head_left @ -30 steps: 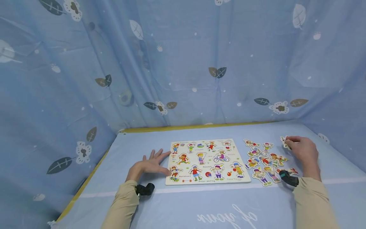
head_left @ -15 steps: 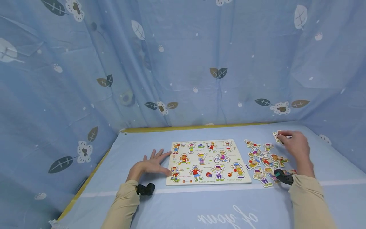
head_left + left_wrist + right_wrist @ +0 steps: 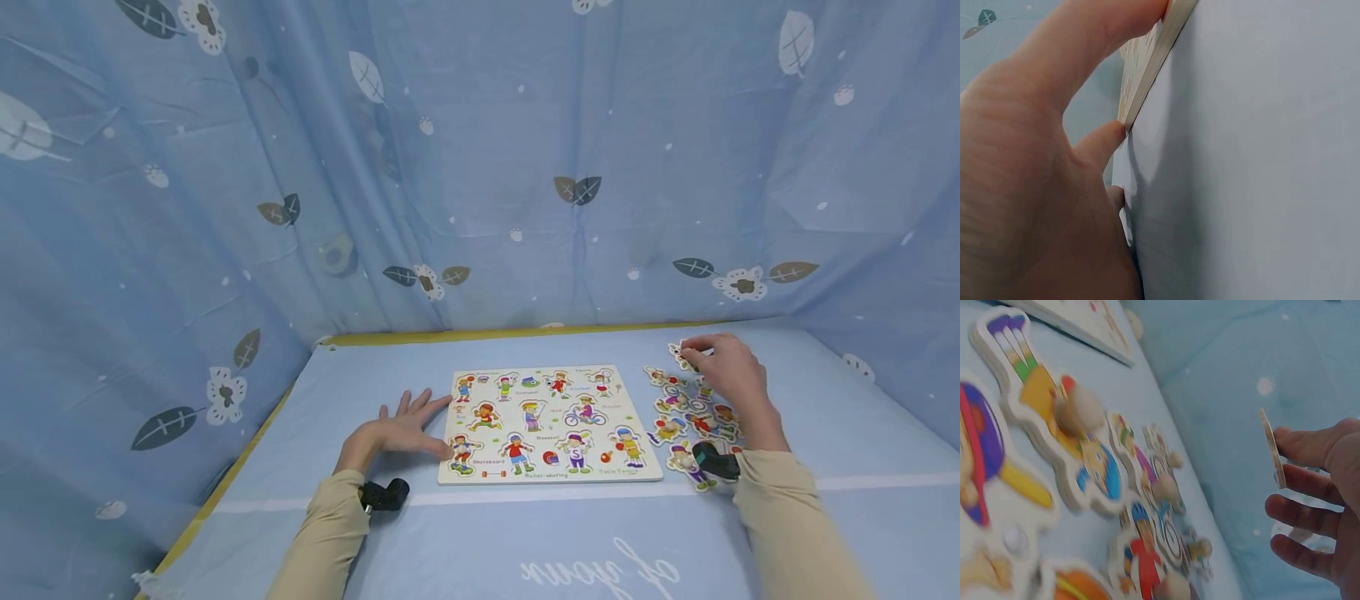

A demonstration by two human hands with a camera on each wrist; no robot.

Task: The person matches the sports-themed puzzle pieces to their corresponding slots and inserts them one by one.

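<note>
The right hand (image 3: pixel 731 367) has its fingertips pinched on a puzzle piece (image 3: pixel 681 357), lifted just right of the far right corner of the puzzle board (image 3: pixel 555 425). A second ago hand and piece were well out to the right; they've since swung in closer to the board. From the right wrist that piece shows nearly edge-on, so I can't fairly say which figure it bears. The left hand (image 3: pixel 393 429) hasn't shifted: fingers spread apart, thumb and a fingertip against the board's left edge. The board itself lies as it did, its figures in rows. To its right sit the loose pieces (image 3: pixel 667 429), clustered, some overlapping, with round knobs (image 3: pixel 1082 412) on top. Beneath the board spreads the desk (image 3: pixel 450 533), pale blue, with white script nearer the person and a yellow strip beyond the board. Behind it all hangs a blue curtain (image 3: pixel 480 167), printed with leaves and white flowers.
</note>
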